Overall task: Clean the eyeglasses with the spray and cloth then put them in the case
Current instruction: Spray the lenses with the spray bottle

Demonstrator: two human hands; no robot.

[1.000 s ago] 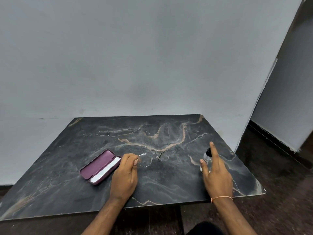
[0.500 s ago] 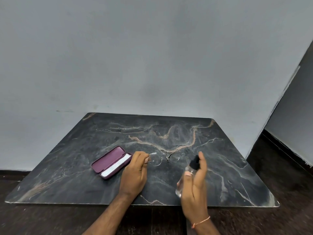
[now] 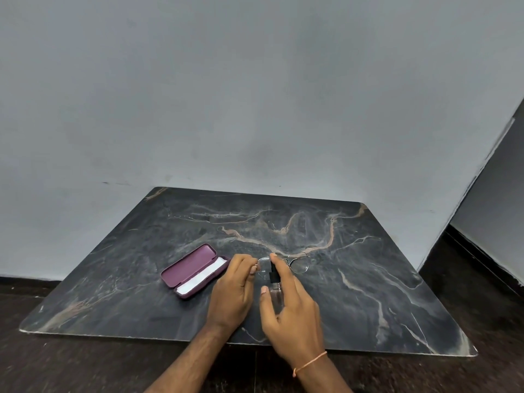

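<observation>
Thin wire-framed eyeglasses (image 3: 297, 265) sit over the dark marble table (image 3: 368, 279), near its middle. My left hand (image 3: 232, 290) pinches the left end of their frame. My right hand (image 3: 289, 304) grips a small clear spray bottle (image 3: 275, 287) with a black nozzle, forefinger on top of the nozzle, which is just in front of the left lens. A maroon glasses case (image 3: 190, 268) lies open left of my hands, with a white cloth (image 3: 201, 279) inside its lower half.
A grey wall rises behind the table. Dark floor shows in front and to the right, where the wall ends at a corner (image 3: 482, 177).
My right hand lifted the spray bottle from the table's right side and carried it left to the glasses. The left hand kept its pinch on the frame.
</observation>
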